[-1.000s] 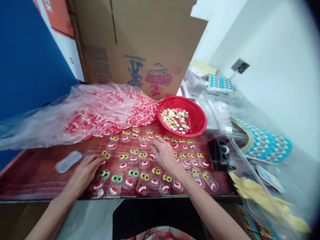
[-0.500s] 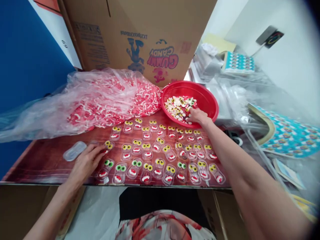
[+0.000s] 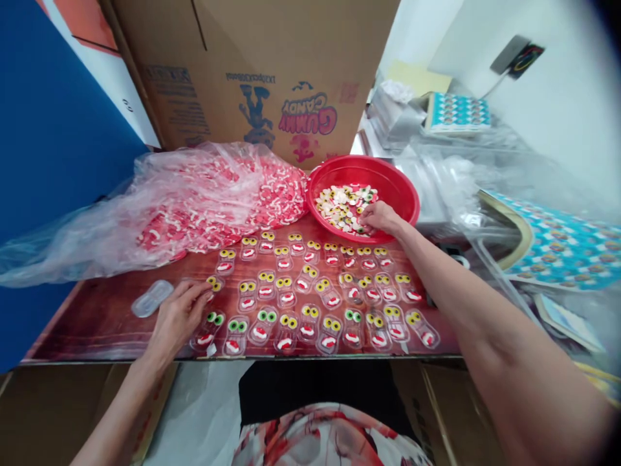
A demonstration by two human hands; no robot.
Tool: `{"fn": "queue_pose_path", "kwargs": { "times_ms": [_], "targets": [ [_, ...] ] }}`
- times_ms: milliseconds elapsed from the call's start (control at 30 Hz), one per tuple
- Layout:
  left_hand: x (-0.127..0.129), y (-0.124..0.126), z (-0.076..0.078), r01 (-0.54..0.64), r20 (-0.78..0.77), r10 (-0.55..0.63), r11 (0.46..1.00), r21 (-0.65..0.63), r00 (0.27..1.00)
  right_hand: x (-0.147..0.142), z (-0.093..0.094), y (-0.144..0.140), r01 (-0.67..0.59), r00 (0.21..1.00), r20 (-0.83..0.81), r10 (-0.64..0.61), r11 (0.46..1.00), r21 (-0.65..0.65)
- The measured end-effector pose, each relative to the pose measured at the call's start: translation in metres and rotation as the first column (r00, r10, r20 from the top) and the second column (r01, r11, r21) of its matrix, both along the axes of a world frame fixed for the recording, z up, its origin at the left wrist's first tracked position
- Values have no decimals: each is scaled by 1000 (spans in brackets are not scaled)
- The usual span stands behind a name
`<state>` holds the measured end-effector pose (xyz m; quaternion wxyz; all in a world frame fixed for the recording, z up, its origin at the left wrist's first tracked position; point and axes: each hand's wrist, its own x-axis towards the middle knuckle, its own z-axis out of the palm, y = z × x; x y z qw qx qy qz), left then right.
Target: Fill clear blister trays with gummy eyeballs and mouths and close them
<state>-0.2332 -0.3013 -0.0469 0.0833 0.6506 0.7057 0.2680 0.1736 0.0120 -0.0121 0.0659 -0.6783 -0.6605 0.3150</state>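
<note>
My left hand has its fingers bent and closed at the lower part of a small clear plastic tray holding two yellow gummy eyes; the fingers partly hide it. Inside the red basin, my right hand pinches at the near edge of a pile of gummy eyes, its fingertips on one of them. Across the table lie rows of similar trays, each with a pair of yellow or green eyes above a red-and-white gummy mouth. An empty clear tray is left of my left hand.
A big clear bag of red-and-white gummy mouths spreads over the back left. Behind it stands a cardboard box. Blue printed cards and plastic packaging crowd the right. A blue panel borders the left.
My right hand's fingers have drawn together at the pile and pulled slightly toward me. The left hand stays at the same tray. The whole view has shifted a little.
</note>
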Motion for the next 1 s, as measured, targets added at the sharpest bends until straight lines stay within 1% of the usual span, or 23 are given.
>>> {"fn": "queue_pose_path", "kwargs": {
  "times_ms": [67,133,233,367,500,600,700,800,867,1000],
  "targets": [
    [6,0,3,16,0,-16,1000,-4,1000,3,6,-3,11,1000,-17,-10,999,48],
    [11,-1,3,18,-26,-19,1000,-8,999,8,10,-4,0,1000,-10,2,992,129],
    [16,-4,2,15,-75,-17,999,-31,997,20,13,-2,-54,998,1,55,967,248],
    [23,-15,6,3,-93,-7,999,-37,996,38,10,-2,-85,996,-4,92,935,344],
    [31,-34,9,-41,-84,40,999,-21,996,46,3,-6,-61,990,-91,104,918,391],
    [35,-50,4,-133,-80,133,991,3,988,48,-2,-8,-12,980,-176,91,914,404],
    [37,-65,-7,-223,-93,229,972,72,969,49,-5,-9,30,973,-221,71,905,423],
    [39,-77,-17,-261,-112,278,955,143,954,49,-9,-11,49,968,-241,71,887,459],
    [41,-82,-21,-248,-132,266,959,136,955,49,-11,-12,54,968,-242,73,876,480],
    [47,-87,-24,-172,-175,180,983,59,968,48,-13,-15,6,978,-184,102,860,510]
  ]
}}
